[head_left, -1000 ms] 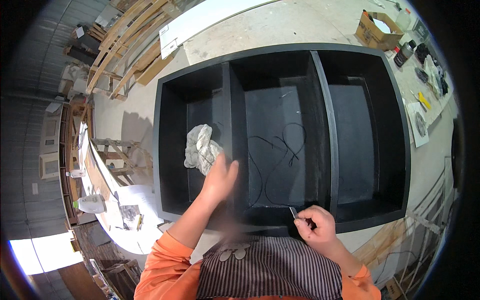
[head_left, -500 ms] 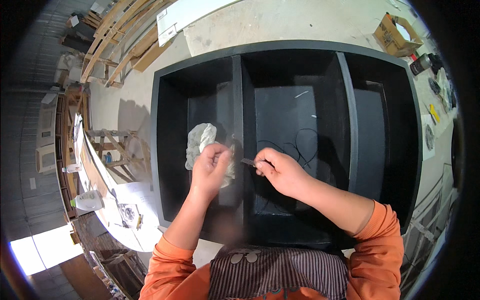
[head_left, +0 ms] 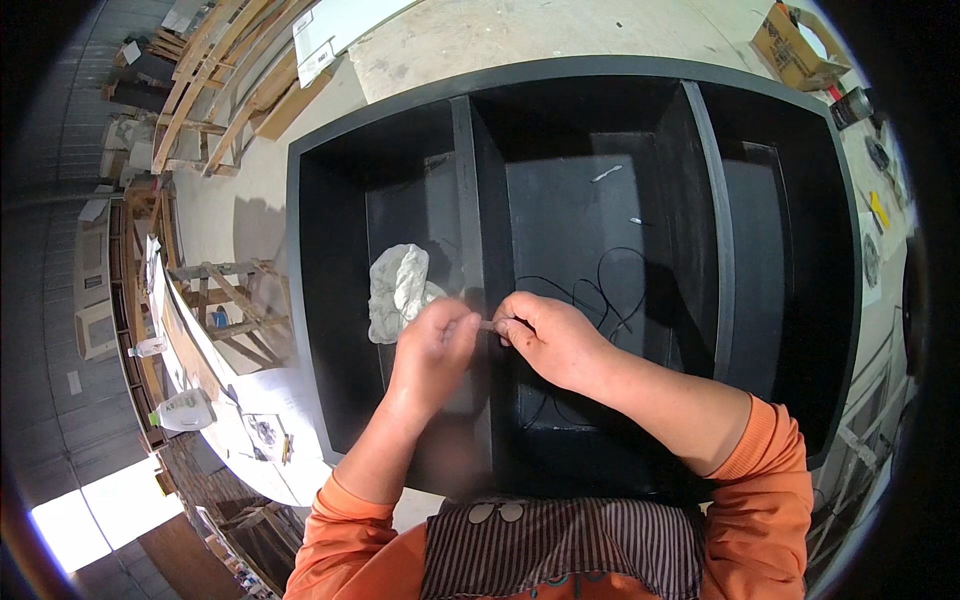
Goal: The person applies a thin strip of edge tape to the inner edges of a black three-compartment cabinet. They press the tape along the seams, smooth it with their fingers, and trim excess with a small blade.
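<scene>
Both hands are over a black three-compartment cabinet frame (head_left: 463,160). A small, thin greyish strip (head_left: 488,325) bridges the gap between my fingertips, above the left divider. My right hand (head_left: 555,337) pinches its right end between thumb and forefinger. My left hand (head_left: 435,345) is closed, its thumb and curled fingers at the strip's left end; motion blurs them slightly. Just beyond my left hand, a crumpled whitish cloth or plastic bundle (head_left: 398,290) lies in the left compartment. Thin black cord (head_left: 600,285) loops across the middle compartment floor, partly hidden under my right arm.
Two small white scraps lie in the middle compartment, the larger scrap (head_left: 606,174) farther back. At far right are a cardboard box (head_left: 790,52), a dark can (head_left: 852,107) and a yellow tool (head_left: 879,211). A white jug (head_left: 185,411) and wooden trestle (head_left: 235,315) stand left.
My hands have come closer together, and my left hand has moved right to the strip's free end. The whole view has shifted slightly.
</scene>
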The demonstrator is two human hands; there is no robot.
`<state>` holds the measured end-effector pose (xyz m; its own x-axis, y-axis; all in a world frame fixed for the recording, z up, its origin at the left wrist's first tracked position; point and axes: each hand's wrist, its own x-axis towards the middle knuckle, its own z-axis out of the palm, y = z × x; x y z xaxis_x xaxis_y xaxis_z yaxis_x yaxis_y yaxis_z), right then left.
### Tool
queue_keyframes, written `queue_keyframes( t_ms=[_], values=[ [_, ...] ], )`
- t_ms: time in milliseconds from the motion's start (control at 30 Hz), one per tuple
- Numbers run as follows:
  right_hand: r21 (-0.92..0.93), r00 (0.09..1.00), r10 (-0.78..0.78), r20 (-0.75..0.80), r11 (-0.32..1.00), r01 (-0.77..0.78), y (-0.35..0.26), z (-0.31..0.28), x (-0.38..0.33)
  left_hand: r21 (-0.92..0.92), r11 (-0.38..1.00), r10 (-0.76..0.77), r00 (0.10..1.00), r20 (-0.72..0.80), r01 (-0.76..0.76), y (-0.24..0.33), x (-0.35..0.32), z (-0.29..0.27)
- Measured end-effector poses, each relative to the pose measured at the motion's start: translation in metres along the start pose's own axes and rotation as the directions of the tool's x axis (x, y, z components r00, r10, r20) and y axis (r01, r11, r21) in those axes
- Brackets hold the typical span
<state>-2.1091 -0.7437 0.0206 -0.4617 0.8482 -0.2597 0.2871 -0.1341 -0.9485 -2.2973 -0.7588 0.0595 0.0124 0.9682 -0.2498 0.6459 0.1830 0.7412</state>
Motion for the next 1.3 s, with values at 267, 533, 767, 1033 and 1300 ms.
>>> queue_keyframes(
  t_ms=[267, 533, 767, 1033, 1300],
  values=[
    [0.015, 0.994, -0.081, -0.067, 0.996, 0.082, 0.0017, 0.0027, -0.0039, 0.137, 0.985, 0.113, 0.992, -0.057, -0.105, 0.0042, -0.0017, 0.0040],
    [-0.033, 0.977, -0.169, -0.131, 0.986, 0.166, 0.0030, 0.0060, -0.0062, 0.152, 0.960, 0.251, 0.965, -0.081, -0.237, 0.0017, -0.0010, 0.0060],
    [-0.040, 0.975, -0.185, -0.122, 0.983, 0.182, 0.0032, 0.0046, -0.0052, 0.133, 0.967, 0.227, 0.972, -0.061, -0.218, 0.0041, -0.0009, 0.0050],
    [0.006, 0.988, -0.135, -0.076, 0.991, 0.136, 0.0061, 0.0067, -0.0098, 0.186, 0.935, 0.321, 0.944, -0.074, -0.303, 0.0012, -0.0033, 0.0064],
    [0.155, 0.995, 0.042, 0.095, 0.986, -0.057, 0.0044, -0.0009, -0.0034, 0.091, 0.989, 0.116, 0.993, -0.011, -0.115, 0.0086, -0.0045, 0.0037]
  ],
)
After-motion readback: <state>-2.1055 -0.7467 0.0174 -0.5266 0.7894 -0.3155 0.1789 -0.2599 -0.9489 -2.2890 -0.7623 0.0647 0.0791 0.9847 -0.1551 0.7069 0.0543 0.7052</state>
